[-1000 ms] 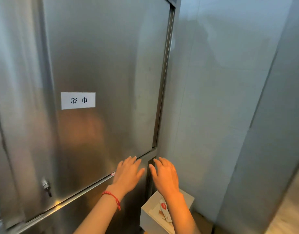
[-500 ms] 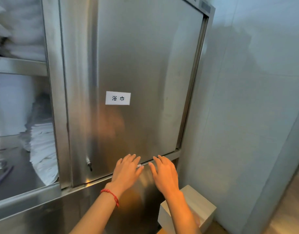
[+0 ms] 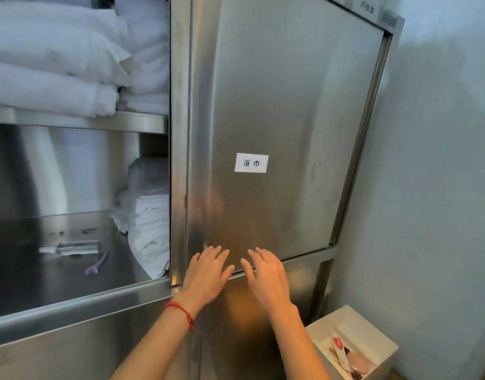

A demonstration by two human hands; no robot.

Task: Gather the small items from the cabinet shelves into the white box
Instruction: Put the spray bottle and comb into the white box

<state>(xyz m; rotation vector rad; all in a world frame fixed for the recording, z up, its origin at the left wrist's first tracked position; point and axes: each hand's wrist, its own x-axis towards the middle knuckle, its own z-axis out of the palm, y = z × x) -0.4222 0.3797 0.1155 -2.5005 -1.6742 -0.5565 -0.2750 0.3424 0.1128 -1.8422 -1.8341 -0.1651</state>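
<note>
Left grip (image 3: 207, 272) and right grip (image 3: 264, 275), fingers straight and spread, seemingly pressed flat, side by side.

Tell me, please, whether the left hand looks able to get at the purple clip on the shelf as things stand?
Probably yes. The sliding door is pushed right, so the shelf stands open, and nothing lies between the left hand and the purple clip. The hand rests open on the door, holding nothing.

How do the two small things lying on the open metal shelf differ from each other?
The clear packet is pale and see-through; the purple item is coloured. The clear packet is broader and lies across the shelf; the purple item is thin and slanted. The clear packet sits farther back; the purple item is nearer the front edge. Both lie flat, untouched by either hand.
</note>
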